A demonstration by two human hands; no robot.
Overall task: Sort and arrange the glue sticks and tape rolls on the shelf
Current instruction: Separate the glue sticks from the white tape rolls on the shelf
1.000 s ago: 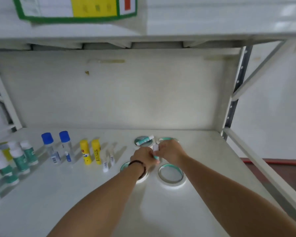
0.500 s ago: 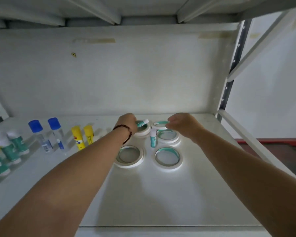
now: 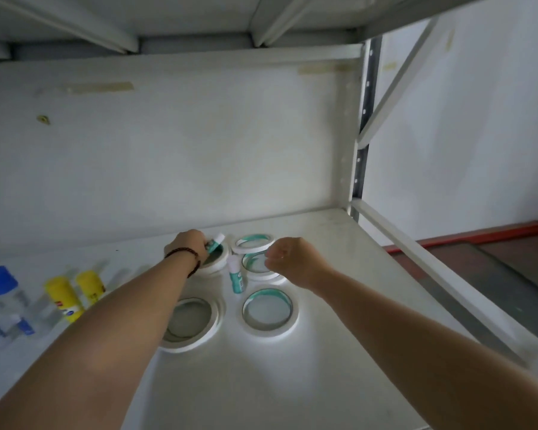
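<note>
**Green glue stick in my left grip, tape rolls spread below**

My left hand [image 3: 189,243] curls its grip round a green-and-white glue stick [image 3: 215,242], held tilted over the back-left tape roll [image 3: 215,264]. My right hand [image 3: 288,259] hovers with fingers curled in and holding nothing, above the back-right tape rolls [image 3: 255,243], two of which overlap there. A second green glue stick [image 3: 236,277] stands upright on the shelf [image 3: 292,383] between the rolls. Nearer me lie two more rolls flat, one left [image 3: 193,324] under my forearm and one right [image 3: 270,312], set apart from each other.

Off to the left stand two yellow glue sticks [image 3: 66,297] side by side; the nearer one carries a small red mark and a blue round logo, too blurred for me to read. Beyond them are blue-capped bottles [image 3: 1,297] with a barcode-like label, its writing also unreadable.
</note>
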